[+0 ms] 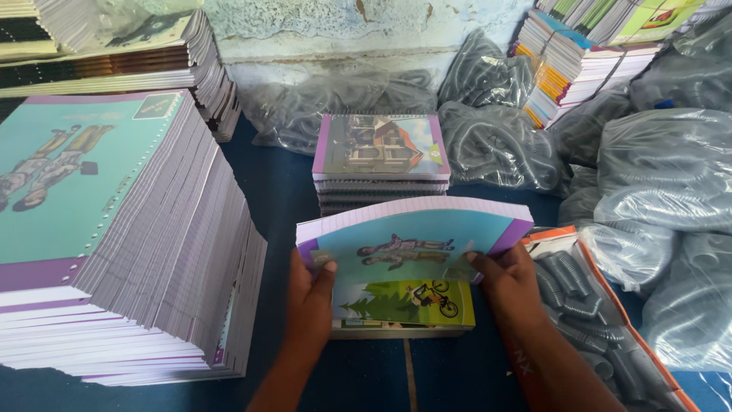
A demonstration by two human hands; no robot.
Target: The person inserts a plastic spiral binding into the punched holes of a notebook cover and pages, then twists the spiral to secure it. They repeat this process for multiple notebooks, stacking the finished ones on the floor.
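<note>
My left hand point(311, 304) and my right hand point(507, 281) grip the two sides of an unbound notebook block point(415, 233) with a teal and purple cover showing two figures. It is lifted and tilted, its ruled page edges facing away from me. Under it lies a notebook with a green cover and a cyclist picture point(412, 305) on a low pile. Behind it stands a short stack of spiral-bound notebooks point(380, 156) with a house picture on top.
A tall leaning stack of punched teal-covered blocks point(114, 229) fills the left. Clear bags of grey spiral coils point(663, 191) crowd the right and back. An open box of coils point(587, 305) sits by my right wrist. More notebook stacks point(572, 69) line the wall.
</note>
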